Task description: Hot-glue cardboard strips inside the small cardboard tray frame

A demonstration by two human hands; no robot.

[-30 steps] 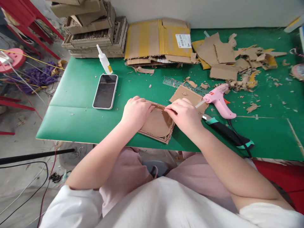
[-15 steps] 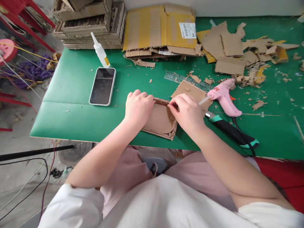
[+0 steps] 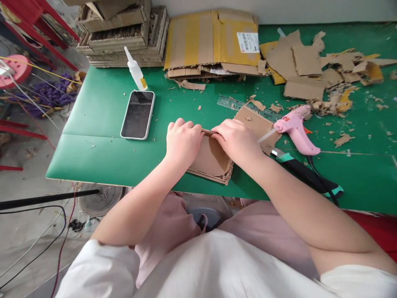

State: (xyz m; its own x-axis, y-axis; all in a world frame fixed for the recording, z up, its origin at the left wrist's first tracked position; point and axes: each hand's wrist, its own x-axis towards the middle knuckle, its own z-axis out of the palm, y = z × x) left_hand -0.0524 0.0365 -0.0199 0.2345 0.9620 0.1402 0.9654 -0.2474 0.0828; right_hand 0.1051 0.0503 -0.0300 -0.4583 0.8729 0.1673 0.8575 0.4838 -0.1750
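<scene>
Worktop [image 3: 102, 159]: green, with small crumbs of cardboard on it; its far edge stands along a pale wall.
Cardboard tray [image 3: 212, 176]: it lies close to the near edge of the worktop, about the middle of this edge, slightly turned.
Left hand [image 3: 183, 140]: closed over the left part of the tray, with bent fingers at its far rim.
Right hand [image 3: 238, 140]: the fingers are pinching the far rim of the tray, near its far right corner.
Phone [image 3: 137, 115]: flat, toward the left edge; a white bottle [image 3: 136, 74] is just beyond it.
Cardboard piece [image 3: 256, 122]: beyond the right hand, beside a transparent ruler [image 3: 228, 101].
Pink glue gun [image 3: 296, 128]: on its side, to the right of this piece; its black cord passes over the handle of a cutter [image 3: 307, 171] near the near edge.
Far edge: stacked cardboard [image 3: 120, 41] at the far left corner, a yellow-taped package [image 3: 214, 41] next to it, then torn scraps [image 3: 310, 62] toward the right.
</scene>
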